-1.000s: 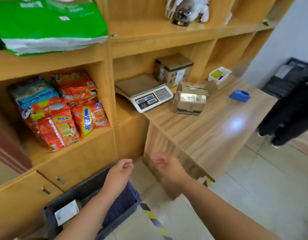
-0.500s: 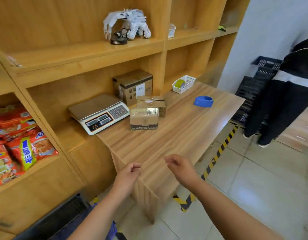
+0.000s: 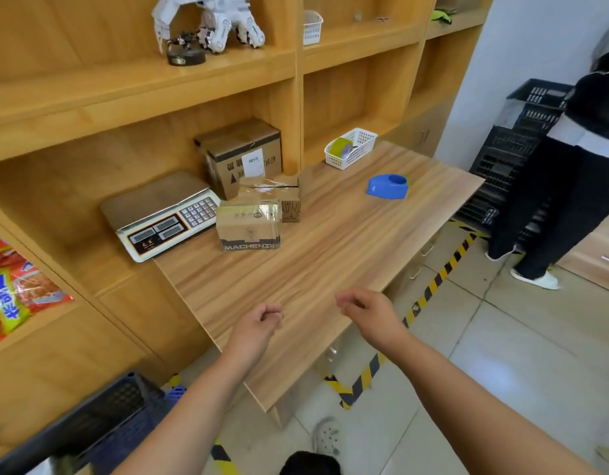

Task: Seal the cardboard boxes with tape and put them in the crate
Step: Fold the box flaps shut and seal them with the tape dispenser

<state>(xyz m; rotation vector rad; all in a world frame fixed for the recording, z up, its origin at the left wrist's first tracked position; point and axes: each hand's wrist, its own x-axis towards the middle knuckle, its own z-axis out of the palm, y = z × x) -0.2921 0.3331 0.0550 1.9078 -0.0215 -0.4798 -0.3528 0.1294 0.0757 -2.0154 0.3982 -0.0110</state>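
Two small cardboard boxes stand on the wooden table (image 3: 330,262): a taped front box (image 3: 249,226) printed MACHENIKE, and a second small box (image 3: 279,195) touching it behind. A larger cardboard box (image 3: 243,156) sits on the shelf behind them. A blue tape dispenser (image 3: 388,186) lies to the right. The dark crate (image 3: 104,416) is on the floor at lower left. My left hand (image 3: 258,325) and my right hand (image 3: 368,310) hover over the table's near edge, fingers curled, holding nothing.
A weighing scale (image 3: 162,217) sits left of the boxes. A white basket (image 3: 351,149) holds a roll of tape. Black crates (image 3: 522,138) are stacked at right, where another person (image 3: 577,173) stands. Snack packs (image 3: 11,289) fill the left shelf. Striped tape marks the floor.
The view swung right and up from the crate to the table. Both hands rose from above the crate to over the table's near edge, still empty.
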